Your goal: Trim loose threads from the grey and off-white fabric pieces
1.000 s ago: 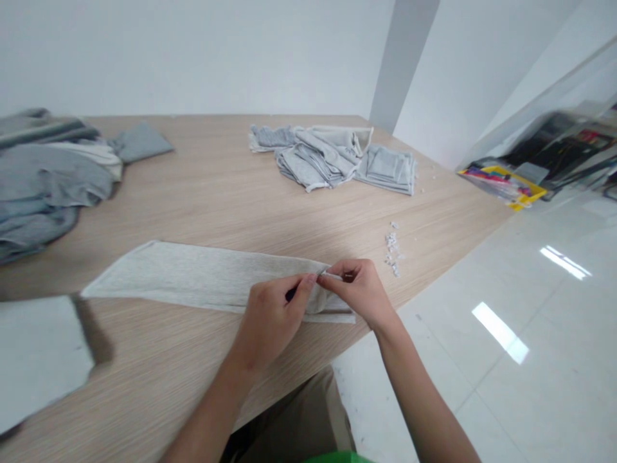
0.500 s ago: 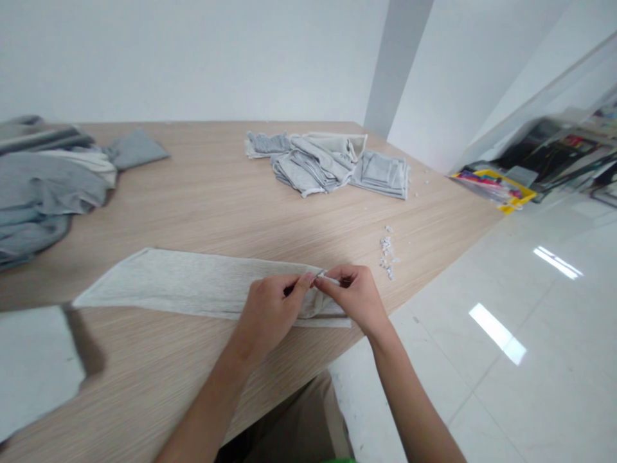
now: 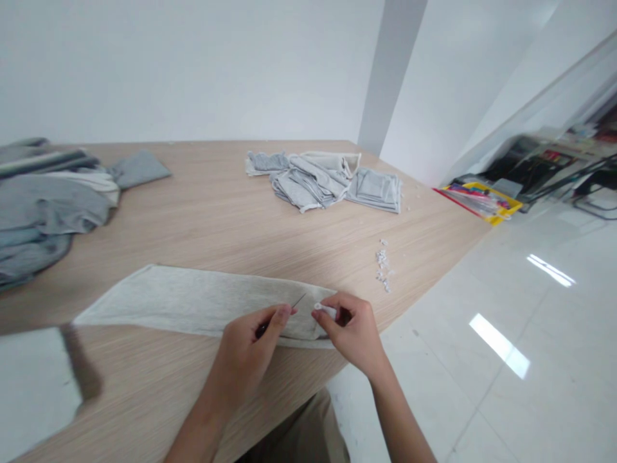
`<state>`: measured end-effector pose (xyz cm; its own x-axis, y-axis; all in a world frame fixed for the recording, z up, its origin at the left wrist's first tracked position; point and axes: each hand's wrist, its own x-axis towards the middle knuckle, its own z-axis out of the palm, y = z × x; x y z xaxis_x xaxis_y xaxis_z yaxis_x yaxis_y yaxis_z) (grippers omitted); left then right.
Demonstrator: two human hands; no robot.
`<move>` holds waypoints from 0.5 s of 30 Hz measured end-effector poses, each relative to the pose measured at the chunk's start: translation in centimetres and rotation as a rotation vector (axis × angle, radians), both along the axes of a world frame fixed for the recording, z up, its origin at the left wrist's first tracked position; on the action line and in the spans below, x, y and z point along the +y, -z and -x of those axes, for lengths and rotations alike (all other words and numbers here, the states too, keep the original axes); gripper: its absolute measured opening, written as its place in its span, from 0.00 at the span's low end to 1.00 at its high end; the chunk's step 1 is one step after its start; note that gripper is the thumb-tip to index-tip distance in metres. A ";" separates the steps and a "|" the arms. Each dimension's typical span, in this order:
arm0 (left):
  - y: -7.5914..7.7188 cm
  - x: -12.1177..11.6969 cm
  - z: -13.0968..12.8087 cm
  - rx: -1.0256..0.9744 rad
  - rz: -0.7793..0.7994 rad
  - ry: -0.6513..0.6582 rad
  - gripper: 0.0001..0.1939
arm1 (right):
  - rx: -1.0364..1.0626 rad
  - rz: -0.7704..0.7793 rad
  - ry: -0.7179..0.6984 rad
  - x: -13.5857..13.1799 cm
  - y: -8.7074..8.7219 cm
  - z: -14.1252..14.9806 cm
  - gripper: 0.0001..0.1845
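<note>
"Grey cloth (image 3: 193, 301) is lying long, pale and flat on the near table (image 3: 139, 386), slanting at its left end."
"Left hand (image 3: 248, 344) is pinching a pointy tool (image 3: 299, 300); right hand (image 3: 355, 333) is pinching something small and white (image 3: 328, 311)."

wood-grain table (image 3: 207, 225) | pale cloth strip (image 3: 193, 301) | heaped grey fabric (image 3: 58, 199) | folded grey cloths (image 3: 311, 183) | white scraps (image 3: 382, 265)

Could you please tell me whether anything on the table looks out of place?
Small pale scraps lie loose on the table, just beyond the right hand, looking like unswept litter. I see nothing clearly damaged.
</note>
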<state>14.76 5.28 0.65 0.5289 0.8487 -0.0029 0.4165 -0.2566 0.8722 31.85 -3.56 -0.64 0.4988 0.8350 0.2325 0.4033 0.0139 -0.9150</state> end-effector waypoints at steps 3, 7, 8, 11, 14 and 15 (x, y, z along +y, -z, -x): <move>0.8 -0.5 0.9 0.007 -0.032 -0.032 0.25 | 0.043 -0.017 0.014 -0.2 0.4 0.0 0.05; 1.5 -1.1 2.1 0.006 -0.086 -0.065 0.25 | 0.157 -0.059 -0.014 -0.2 0.9 -0.4 0.07; 1.7 -1.3 2.3 -0.005 -0.094 -0.073 0.25 | 0.168 -0.073 -0.032 -0.2 1.0 -0.5 0.07; 1.9 -1.6 3.0 -0.047 -0.136 -0.094 0.24 | 0.186 -0.101 -0.072 -0.2 1.0 -0.5 0.07; 1.8 -2.0 3.3 -0.072 -0.192 -0.092 0.21 | 0.200 -0.112 -0.085 -0.2 0.8 -0.6 0.08; 1.8 -2.1 3.3 -0.080 -0.212 -0.084 0.20 | 0.203 -0.109 -0.084 -0.2 0.8 -0.6 0.08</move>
<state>11.43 3.14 -1.13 0.4474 0.8671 0.2190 0.3763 -0.4046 0.8335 32.46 -3.76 -1.49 0.4746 0.8508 0.2257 0.2045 0.1429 -0.9684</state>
